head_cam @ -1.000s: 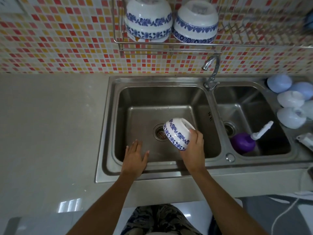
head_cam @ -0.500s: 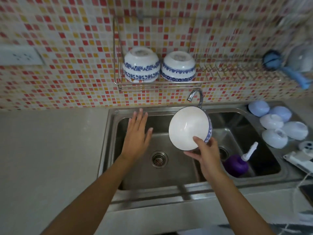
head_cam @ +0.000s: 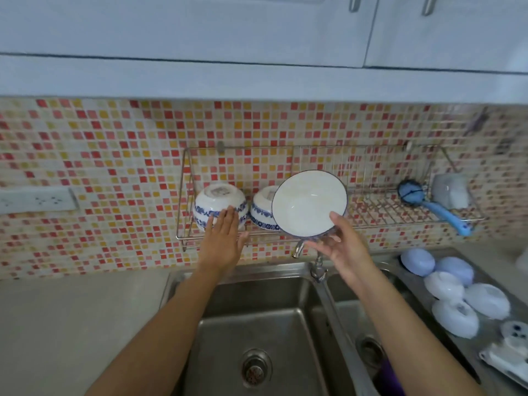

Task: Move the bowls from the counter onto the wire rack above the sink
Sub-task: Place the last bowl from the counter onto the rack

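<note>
My right hand (head_cam: pixel 344 247) grips a white bowl with a blue rim (head_cam: pixel 308 202) by its lower edge, its inside facing me, held in front of the wire rack (head_cam: pixel 400 211). Two blue-patterned bowls sit upside down on the rack's left part: one stack at the far left (head_cam: pixel 218 200), another (head_cam: pixel 263 210) partly hidden behind the held bowl. My left hand (head_cam: pixel 224 238) is raised with fingers apart, its fingertips at the leftmost bowl, holding nothing.
A blue brush (head_cam: pixel 428 205) and a pale cup (head_cam: pixel 451 191) lie at the rack's right end. Below are the tap (head_cam: pixel 315 261), a double sink (head_cam: pixel 257 324), and several pale bowls (head_cam: pixel 454 292) upside down on the drainer. A socket (head_cam: pixel 37 199) sits left on the tiled wall.
Both hands rose from over the sink toward the rack. The held bowl went up in front of the rack. My view tilted upward, bringing the cabinets into sight.
</note>
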### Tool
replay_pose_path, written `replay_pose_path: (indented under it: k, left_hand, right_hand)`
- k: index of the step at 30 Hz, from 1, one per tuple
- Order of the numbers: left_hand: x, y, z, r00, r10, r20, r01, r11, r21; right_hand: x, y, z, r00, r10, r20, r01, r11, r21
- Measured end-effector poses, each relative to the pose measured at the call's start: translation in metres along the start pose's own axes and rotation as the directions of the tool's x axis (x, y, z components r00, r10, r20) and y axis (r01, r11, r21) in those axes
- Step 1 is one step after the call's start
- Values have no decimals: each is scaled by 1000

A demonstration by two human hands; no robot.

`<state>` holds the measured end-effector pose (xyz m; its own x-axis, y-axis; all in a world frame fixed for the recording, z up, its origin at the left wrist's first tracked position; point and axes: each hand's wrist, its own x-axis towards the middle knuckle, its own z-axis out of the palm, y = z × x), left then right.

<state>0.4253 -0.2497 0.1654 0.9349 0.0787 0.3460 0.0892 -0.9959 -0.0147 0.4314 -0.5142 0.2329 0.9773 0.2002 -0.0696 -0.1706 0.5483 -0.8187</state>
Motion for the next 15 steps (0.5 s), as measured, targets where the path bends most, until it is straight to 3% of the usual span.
replay_pose_path:
  k: [4, 8, 12, 15]
  left_hand:
    - [3, 2, 0, 1000, 4, -9, -4, 1000, -28]
    - [2, 3, 1, 1000, -5, -28, 4, 999, -49]
    - [2, 3, 3, 1000, -13, -23, 12, 999, -48]
    - [3, 3, 4, 1000, -19, -18, 18, 999, -46]
  right_hand:
    - [29, -14, 2, 989, -145, 3, 138, 934, -329]
    - [51, -20, 9, 949, -313, 28, 262, 738, -622]
    - [77, -19, 20, 849, -502, 166, 369, 338, -866]
    - [90, -17, 30, 791, -505, 346, 456, 108, -884]
